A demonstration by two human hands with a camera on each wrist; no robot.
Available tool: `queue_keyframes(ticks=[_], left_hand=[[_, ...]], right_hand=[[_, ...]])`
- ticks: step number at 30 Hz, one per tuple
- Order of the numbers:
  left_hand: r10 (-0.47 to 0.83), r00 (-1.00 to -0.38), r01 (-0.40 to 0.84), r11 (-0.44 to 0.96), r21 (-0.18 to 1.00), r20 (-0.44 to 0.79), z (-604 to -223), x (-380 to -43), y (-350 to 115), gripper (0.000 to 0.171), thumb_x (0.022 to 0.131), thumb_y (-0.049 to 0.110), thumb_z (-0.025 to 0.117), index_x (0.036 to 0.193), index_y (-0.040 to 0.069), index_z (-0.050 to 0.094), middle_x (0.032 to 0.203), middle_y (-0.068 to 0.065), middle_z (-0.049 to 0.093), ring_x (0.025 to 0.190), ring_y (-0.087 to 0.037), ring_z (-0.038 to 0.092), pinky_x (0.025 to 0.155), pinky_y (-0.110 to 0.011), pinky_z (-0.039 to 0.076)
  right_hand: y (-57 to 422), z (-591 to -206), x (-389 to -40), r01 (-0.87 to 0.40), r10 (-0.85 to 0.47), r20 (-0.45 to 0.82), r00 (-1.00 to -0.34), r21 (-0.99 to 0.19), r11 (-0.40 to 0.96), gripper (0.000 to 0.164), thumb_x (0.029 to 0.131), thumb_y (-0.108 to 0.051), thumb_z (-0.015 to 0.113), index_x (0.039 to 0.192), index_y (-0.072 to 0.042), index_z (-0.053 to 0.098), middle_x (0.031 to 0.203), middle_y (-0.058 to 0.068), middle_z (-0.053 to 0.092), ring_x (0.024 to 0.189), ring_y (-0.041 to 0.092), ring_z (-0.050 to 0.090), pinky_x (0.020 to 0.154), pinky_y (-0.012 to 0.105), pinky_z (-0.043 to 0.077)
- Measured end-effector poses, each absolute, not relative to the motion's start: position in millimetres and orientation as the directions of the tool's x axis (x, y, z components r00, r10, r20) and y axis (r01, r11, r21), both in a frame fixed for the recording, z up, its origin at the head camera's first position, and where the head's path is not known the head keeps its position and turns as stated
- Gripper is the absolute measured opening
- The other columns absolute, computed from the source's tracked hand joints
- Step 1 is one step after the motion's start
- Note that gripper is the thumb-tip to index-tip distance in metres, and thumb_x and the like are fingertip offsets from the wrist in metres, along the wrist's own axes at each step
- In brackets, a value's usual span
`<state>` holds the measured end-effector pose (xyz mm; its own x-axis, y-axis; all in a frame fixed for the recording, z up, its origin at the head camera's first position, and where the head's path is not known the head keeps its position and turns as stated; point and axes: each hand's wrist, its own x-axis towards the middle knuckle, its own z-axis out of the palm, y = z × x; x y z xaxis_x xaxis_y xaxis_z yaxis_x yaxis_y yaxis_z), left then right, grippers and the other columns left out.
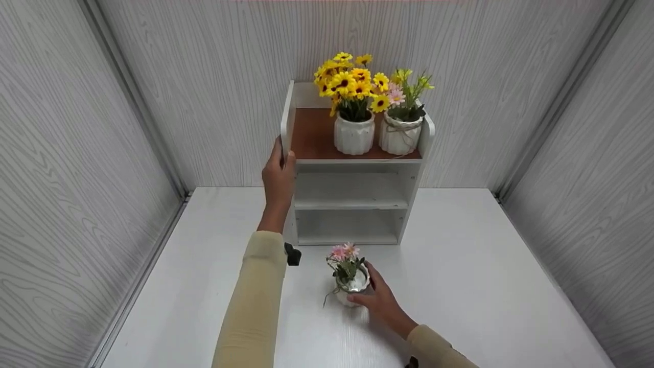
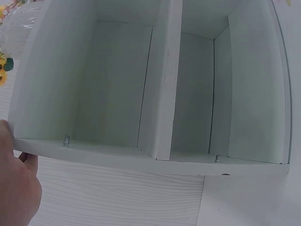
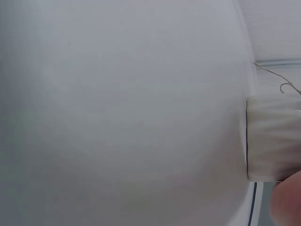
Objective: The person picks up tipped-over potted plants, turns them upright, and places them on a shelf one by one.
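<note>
A small white shelf unit [image 1: 352, 207] with a brown top board stands against the back wall. My left hand [image 1: 279, 179] grips the front edge of its left side panel near the top, also seen at the left of the left wrist view. In front of the unit, my right hand [image 1: 380, 301] holds a white flower pot [image 1: 342, 296] with pink flowers [image 1: 343, 253] and twine, thumb and fingers on opposite sides. In the right wrist view the pot [image 3: 273, 136] shows only in part, its base apparently at the white tabletop; a fingertip [image 3: 288, 202] touches it.
On the top board stand a white pot [image 1: 354, 135] of yellow flowers and a twine-tied white pot [image 1: 401, 137] of pink and yellow-green flowers. Grey wood-grain walls [image 1: 577, 128] enclose the white table [image 1: 485, 266] at the back and sides.
</note>
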<state>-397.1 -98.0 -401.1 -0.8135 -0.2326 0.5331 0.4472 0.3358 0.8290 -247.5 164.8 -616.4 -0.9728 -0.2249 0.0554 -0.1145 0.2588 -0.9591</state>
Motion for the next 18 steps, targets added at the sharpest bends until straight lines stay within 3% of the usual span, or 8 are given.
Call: queue_keyframes(ticks=[3, 10, 18], left_hand=[[-0.237, -0.811, 0.441, 0.352, 0.825, 0.535, -401.7, -399.0, -98.5, 0.057, 0.107, 0.035, 0.047, 0.16, 0.022, 0.031, 0.156, 0.001, 0.046, 0.141, -0.011, 0.046, 0.112, -0.036, 0.044], [-0.231, -0.815, 0.441, 0.349, 0.827, 0.531, -401.2, -398.9, -98.1, 0.057, 0.107, 0.037, 0.047, 0.16, 0.023, 0.03, 0.158, 0.002, 0.044, 0.142, -0.011, 0.044, 0.112, -0.034, 0.043], [-0.235, -0.818, 0.436, 0.342, 0.832, 0.525, -401.2, -396.9, -97.8, 0.057, 0.107, 0.037, 0.047, 0.16, 0.025, 0.03, 0.158, 0.003, 0.044, 0.142, -0.011, 0.044, 0.112, -0.035, 0.043]], right_hand=[[163.1, -618.3, -249.2, -0.083, -0.21, 0.028, -0.977, -0.962, 0.259, 0.103, 0.084, -0.026, 0.084, 0.162, -0.009, 0.019, 0.166, 0.023, 0.015, 0.152, 0.044, 0.016, 0.12, 0.056, 0.024], [158.9, -620.3, -252.1, -0.104, -0.182, 0.059, -0.981, -0.964, 0.246, 0.102, 0.083, -0.018, 0.085, 0.16, -0.002, 0.02, 0.164, 0.025, 0.022, 0.151, 0.043, 0.023, 0.119, 0.056, 0.027], [157.6, -622.4, -252.5, -0.158, -0.151, 0.116, -0.982, -0.941, 0.298, 0.101, 0.079, -0.032, 0.088, 0.155, 0.002, 0.03, 0.157, 0.026, 0.035, 0.145, 0.044, 0.035, 0.115, 0.056, 0.034]])
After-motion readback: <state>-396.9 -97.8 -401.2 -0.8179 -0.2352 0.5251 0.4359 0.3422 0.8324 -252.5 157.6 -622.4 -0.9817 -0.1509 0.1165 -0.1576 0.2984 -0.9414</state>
